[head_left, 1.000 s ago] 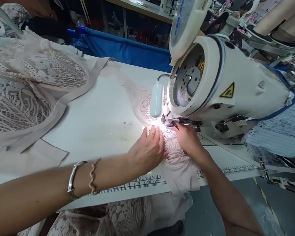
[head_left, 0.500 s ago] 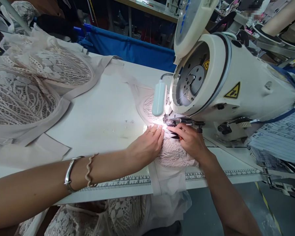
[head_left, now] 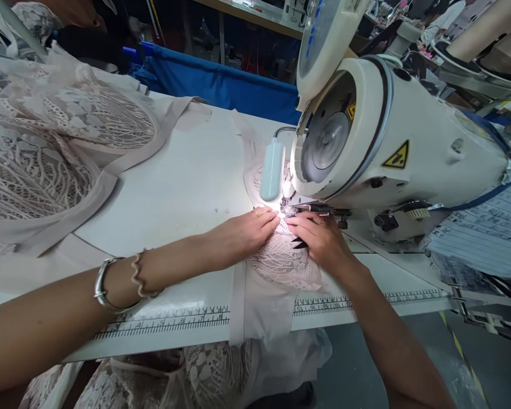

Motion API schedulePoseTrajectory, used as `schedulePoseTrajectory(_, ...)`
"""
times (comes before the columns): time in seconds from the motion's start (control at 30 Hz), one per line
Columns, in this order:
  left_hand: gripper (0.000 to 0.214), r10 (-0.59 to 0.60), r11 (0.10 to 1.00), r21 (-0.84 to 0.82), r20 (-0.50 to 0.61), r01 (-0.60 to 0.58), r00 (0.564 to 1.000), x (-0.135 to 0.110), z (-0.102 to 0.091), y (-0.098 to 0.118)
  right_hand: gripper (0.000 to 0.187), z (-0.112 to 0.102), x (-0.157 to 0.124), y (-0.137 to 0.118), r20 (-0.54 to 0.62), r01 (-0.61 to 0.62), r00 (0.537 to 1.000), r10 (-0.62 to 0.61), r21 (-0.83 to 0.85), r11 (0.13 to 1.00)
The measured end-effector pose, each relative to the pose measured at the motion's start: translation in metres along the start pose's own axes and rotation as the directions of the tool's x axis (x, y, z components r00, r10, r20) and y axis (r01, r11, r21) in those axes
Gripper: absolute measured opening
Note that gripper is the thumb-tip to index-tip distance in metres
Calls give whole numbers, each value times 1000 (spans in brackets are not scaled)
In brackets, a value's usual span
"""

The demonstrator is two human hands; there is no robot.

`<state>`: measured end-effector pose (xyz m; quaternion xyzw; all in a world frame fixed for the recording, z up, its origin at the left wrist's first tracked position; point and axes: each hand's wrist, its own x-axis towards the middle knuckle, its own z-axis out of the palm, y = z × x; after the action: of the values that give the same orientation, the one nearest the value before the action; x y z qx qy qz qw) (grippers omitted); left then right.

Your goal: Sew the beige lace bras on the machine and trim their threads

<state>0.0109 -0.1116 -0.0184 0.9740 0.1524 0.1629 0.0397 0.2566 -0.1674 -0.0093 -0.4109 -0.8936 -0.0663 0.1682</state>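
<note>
A pale pink lace bra (head_left: pixel 281 261) lies under the presser foot of a white sewing machine (head_left: pixel 434 165), and its band hangs over the table's front edge. My left hand (head_left: pixel 251 230) rests flat on the lace, fingers stretched toward the lit needle area. On the other side, my right hand (head_left: pixel 323 241) presses the fabric with its fingertips, its other fingers curled around thread snips (head_left: pixel 300 243). Only the dark pointed blades of the snips show below that hand. A pale green lamp (head_left: pixel 271 170) lights the stitching spot. Glare and fingers hide the needle tip.
More lace bras (head_left: pixel 38 170) are heaped on the table's left, and others (head_left: pixel 213 375) hang below its front edge. A printed ruler strip (head_left: pixel 166 324) runs along that edge. Blue cloth (head_left: pixel 221 79) hangs behind the table. Handwritten paper (head_left: pixel 485 233) is at the right.
The bra's near part and hanging band have swung left, and its far part has turned slightly right. My left hand has shifted left slightly. The machine's wheel now looks blurred by spinning.
</note>
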Motion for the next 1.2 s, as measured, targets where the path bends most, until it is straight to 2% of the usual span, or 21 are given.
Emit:
schedulePoseTrajectory(0.2,40,19,995,-97,-12,-20,1000,4,-8,-22,39,2,-2,3,-53,16,998,-16,5,1000)
schedulePoseTrajectory(0.33,39,10,996,-86,43,-7,999,11,-15,-30,45,4,-3,2,-48,-12,999,12,5,1000)
schedulePoseTrajectory(0.4,41,-43,999,-23,39,44,998,13,-14,-22,48,5,-3,2,-42,-16,999,17,17,1000)
schedulePoseTrajectory(0.47,42,-110,994,3,-16,110,994,14,-9,-6,45,6,-3,2,-55,-7,998,10,46,999)
schedulePoseTrajectory(0.53,39,-149,988,-61,-72,145,986,13,-1,13,41,6,-3,3,-90,13,996,-6,76,997)
schedulePoseTrajectory(0.63,29,-137,982,-146,-78,124,988,10,8,30,36,6,-2,4,-124,34,992,-22,99,994)
schedulePoseTrajectory(0.8,27,-48,987,-155,-55,39,997,6,9,20,36,3,-1,3,-139,66,989,-46,150,986)
schedulePoseTrajectory(0.9,31,-37,987,-160,-57,27,998,6,9,14,37,3,0,3,-170,92,983,-64,163,982)
schedulePoseTrajectory(1.0,36,-35,991,-130,-35,31,999,7,9,17,36,4,-1,5,-183,75,982,-37,205,976)
schedulePoseTrajectory(1.2,36,-83,993,-77,47,87,995,14,13,29,19,9,-6,10,-163,-11,984,69,329,944)
